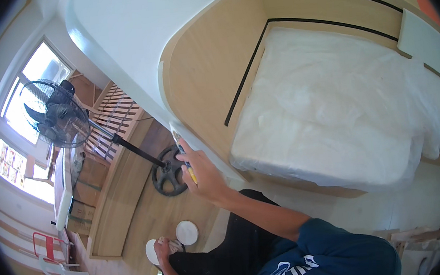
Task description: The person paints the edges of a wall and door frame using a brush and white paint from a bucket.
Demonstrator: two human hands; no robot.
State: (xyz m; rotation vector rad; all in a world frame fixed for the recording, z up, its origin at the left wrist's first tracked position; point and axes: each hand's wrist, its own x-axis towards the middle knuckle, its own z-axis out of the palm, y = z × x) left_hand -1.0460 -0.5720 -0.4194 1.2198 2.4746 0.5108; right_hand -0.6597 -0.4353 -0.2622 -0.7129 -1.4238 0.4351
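Note:
My right hand is raised by the edge of the white curved panel. It is closed round a slim paintbrush with a yellow handle, whose pale tip points up at the panel's edge. Low down beside my knee, my left hand is closed at the side of a white round container, which it partly hides. A round white lid or tub top lies just to the right of that hand, over the wooden floor.
A black standing fan rises on the left, its round base close to my right hand. At right, a plastic-covered mattress fills a wooden bed frame. Cardboard boxes, a slatted wooden piece and a white chair stand left.

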